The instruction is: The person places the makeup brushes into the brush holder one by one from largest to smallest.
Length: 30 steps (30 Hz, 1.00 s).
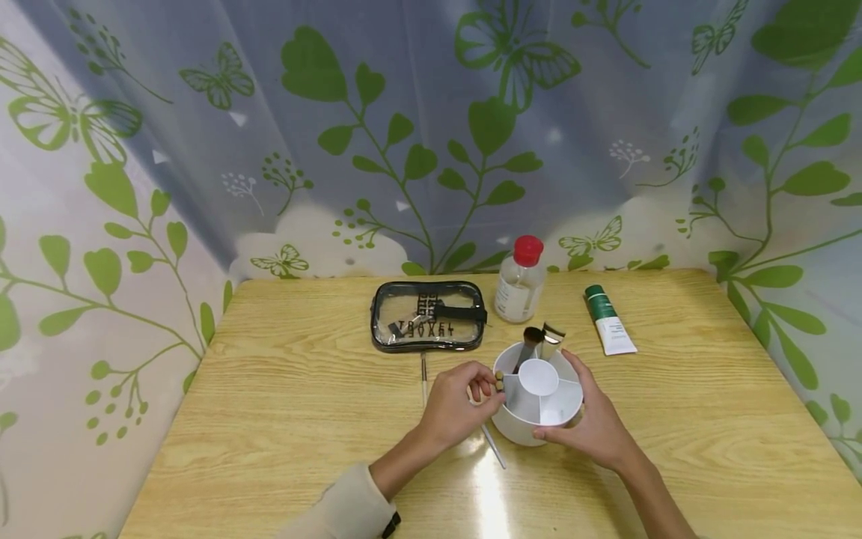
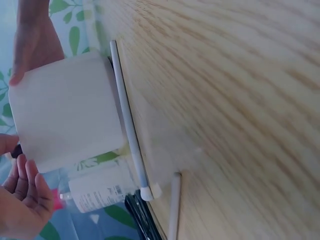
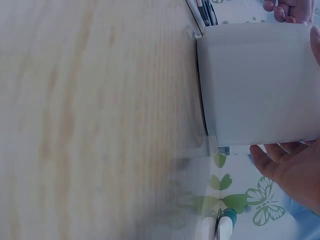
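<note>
A round white organizer (image 1: 515, 433) with a raised middle cup and divided compartments stands on the table. My right hand (image 1: 595, 427) grips its right side, thumb at the front and fingers behind; in the right wrist view those fingers (image 3: 275, 160) lie along its wall. Over the left rim, my left hand (image 1: 461, 400) pinches a small dark item with gold ends (image 1: 499, 382); its kind cannot be told. A dark-bristled makeup brush (image 1: 530, 340) and a flat-topped brush (image 1: 552, 338) stand in a back compartment.
Two thin pale-handled brushes lie on the table: one brush (image 1: 494, 448) by the organizer, another brush (image 1: 424, 378) farther left. Behind are a clear travel pouch (image 1: 404, 337) with small items, a red-capped bottle (image 1: 520, 288) and a green-and-white tube (image 1: 609, 322). A patterned curtain (image 1: 417, 150) borders the table.
</note>
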Tool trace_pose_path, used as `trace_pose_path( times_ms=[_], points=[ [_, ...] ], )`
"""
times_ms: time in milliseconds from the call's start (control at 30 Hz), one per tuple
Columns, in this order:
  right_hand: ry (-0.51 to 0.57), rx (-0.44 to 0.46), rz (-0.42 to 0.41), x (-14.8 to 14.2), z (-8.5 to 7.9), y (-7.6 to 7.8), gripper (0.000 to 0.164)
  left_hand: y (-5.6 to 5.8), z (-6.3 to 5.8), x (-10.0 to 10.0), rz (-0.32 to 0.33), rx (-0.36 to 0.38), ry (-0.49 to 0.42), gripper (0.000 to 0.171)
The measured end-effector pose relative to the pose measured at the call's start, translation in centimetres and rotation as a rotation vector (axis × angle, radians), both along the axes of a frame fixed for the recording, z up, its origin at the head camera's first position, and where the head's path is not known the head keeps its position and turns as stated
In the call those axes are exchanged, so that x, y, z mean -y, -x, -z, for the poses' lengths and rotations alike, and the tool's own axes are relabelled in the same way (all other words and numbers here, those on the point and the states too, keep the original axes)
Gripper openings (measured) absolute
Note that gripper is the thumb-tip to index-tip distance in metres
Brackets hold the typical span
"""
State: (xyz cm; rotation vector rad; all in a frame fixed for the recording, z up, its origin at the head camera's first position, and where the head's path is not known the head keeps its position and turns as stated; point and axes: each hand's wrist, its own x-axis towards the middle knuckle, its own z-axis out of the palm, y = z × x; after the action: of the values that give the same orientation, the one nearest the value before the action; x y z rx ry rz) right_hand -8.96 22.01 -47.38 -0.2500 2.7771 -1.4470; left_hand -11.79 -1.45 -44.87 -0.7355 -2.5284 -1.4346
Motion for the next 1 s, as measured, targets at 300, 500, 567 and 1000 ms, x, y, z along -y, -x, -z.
trace_pose_path(
  times_ms=[300, 500, 567, 1000],
  points=[
    [-0.019, 0.031, -0.028, -0.4, -0.3, -0.1, 0.117, 0.9, 0.3, 2.3, 0.030, 0.017, 0.008, 0.021],
    [-0.056, -0.039, -0.033, -1.5, -0.5, -0.8, 0.101, 2.5, 0.5, 4.8, -0.049, -0.029, 0.015, 0.017],
    [-0.047, -0.080, -0.029, -1.7, -0.6, -1.0, 0.094, 2.8, 0.5, 5.4, -0.076, -0.030, 0.023, 0.016],
    [-0.016, 0.022, -0.071, -1.6, -0.8, 0.0, 0.101, 4.1, 0.8, 6.8, -0.206, 0.063, 0.168, 0.015]
  ],
)
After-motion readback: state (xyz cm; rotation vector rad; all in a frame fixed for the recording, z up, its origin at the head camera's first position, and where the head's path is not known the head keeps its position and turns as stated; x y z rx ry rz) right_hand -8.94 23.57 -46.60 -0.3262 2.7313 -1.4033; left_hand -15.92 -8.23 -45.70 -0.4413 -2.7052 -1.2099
